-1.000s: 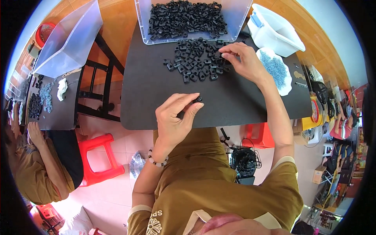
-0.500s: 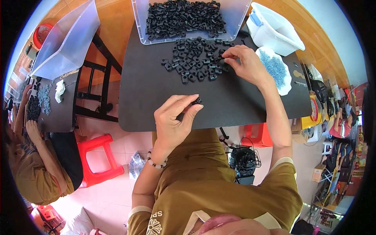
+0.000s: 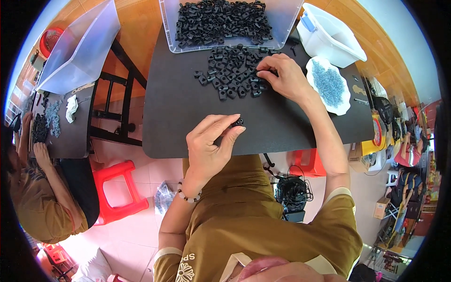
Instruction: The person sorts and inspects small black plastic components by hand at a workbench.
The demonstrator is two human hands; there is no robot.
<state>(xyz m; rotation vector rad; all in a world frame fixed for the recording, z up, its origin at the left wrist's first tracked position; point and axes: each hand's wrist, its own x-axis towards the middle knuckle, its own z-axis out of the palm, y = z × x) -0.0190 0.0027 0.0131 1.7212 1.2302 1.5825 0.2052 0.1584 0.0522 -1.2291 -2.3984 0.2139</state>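
Head view: the left hand [image 3: 209,143] is raised above the near edge of the dark table [image 3: 174,108], palm turned inward, with thumb and forefinger brought nearly together at their tips. Between those tips is a small black part [image 3: 238,122], pinched lightly; most of it is covered by the fingers, and a rounded end with a hole or recess shows. The other fingers of this hand are bent and lie close behind the forefinger. A beaded bracelet [image 3: 189,198] circles the wrist.

The right hand [image 3: 284,80] reaches farther out, to the right side of a loose pile of black parts [image 3: 230,75] on the tabletop. Its forefinger and thumb are curved toward each other, tips close, right at the pile's edge; the remaining fingers are curled above. Dark pieces show by the fingertips, but I cannot tell whether one is gripped or only touched.

Just beyond the pile stands a clear plastic bin [image 3: 285,28] holding many more black pieces [image 3: 223,21]. Near the right wrist lies a white scalloped dish [image 3: 341,109] of small bluish pieces [image 3: 327,84], and behind it a white tub [image 3: 319,44].
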